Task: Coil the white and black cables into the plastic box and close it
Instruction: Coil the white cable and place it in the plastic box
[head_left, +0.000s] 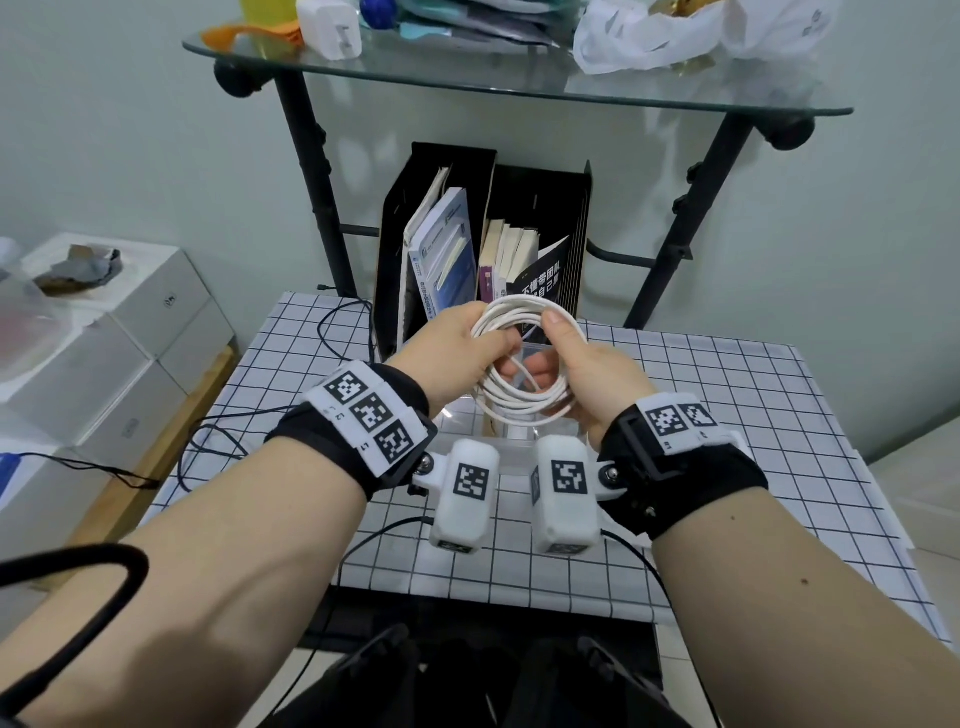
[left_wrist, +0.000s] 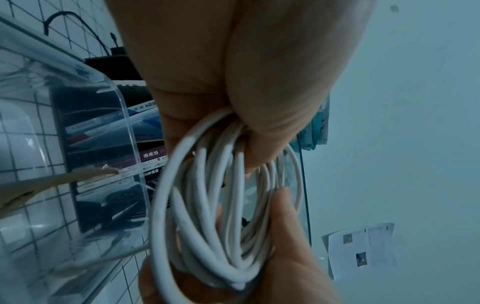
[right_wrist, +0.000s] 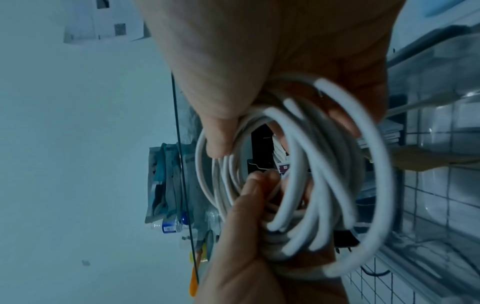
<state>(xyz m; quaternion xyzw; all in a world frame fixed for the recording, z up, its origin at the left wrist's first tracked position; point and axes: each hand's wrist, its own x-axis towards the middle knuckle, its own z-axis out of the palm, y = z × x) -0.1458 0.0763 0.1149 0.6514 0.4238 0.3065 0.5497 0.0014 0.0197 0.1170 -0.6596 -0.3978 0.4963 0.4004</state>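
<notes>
Both hands hold a white cable (head_left: 524, 408) wound into a round coil of several loops, just above the clear plastic box (head_left: 550, 439) on the checked table. My left hand (head_left: 493, 338) pinches the coil's upper left side. On the right side, my right hand (head_left: 550, 348) grips it with the thumb on top and fingers through the ring. In the left wrist view the coil (left_wrist: 207, 226) hangs from my left fingers (left_wrist: 259, 115). The right wrist view shows the coil (right_wrist: 311, 185) under my right thumb (right_wrist: 218, 133). A thin black cable (head_left: 332, 325) lies on the table's left part.
A black file holder with books (head_left: 447, 249) stands right behind the box. Above it is a cluttered glass shelf (head_left: 519, 88) on a black frame. White cartons (head_left: 104, 364) are stacked left of the table (head_left: 727, 415). Thin black wires trail over the table's left and front edges.
</notes>
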